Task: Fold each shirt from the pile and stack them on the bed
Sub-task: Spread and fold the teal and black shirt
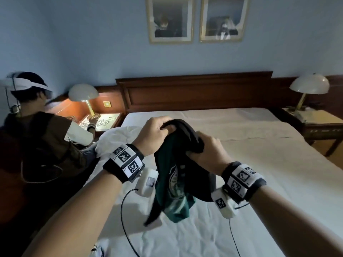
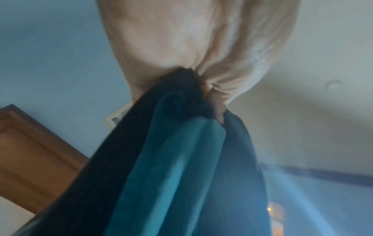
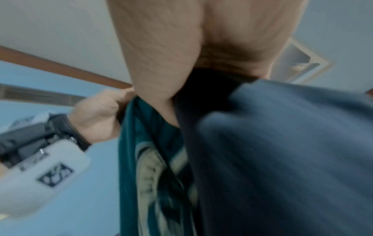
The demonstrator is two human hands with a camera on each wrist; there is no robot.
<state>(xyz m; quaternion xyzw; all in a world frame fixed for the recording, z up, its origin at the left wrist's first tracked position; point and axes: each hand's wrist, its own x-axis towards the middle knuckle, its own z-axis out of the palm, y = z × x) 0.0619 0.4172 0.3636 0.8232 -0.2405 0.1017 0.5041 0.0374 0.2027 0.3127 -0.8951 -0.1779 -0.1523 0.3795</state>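
A dark green shirt (image 1: 173, 184) with a pale round print and black trim hangs bunched above the white bed (image 1: 269, 175). My left hand (image 1: 157, 131) grips its top edge on the left, and my right hand (image 1: 206, 147) grips the black fabric on the right. Both hands are raised close together over the mattress. In the left wrist view the green shirt (image 2: 171, 167) hangs from my left hand (image 2: 193, 47). In the right wrist view my right hand (image 3: 193, 47) clutches the green shirt (image 3: 153, 167), with my left hand (image 3: 98, 115) beside it.
A white cloth heap (image 1: 118, 138) lies on the bed's left side. Another person (image 1: 37, 141) with a headset leans at the left bedside table with a lit lamp (image 1: 83, 95). A wooden headboard (image 1: 194, 89) stands behind, and a second lamp (image 1: 309, 86) tops the right nightstand.
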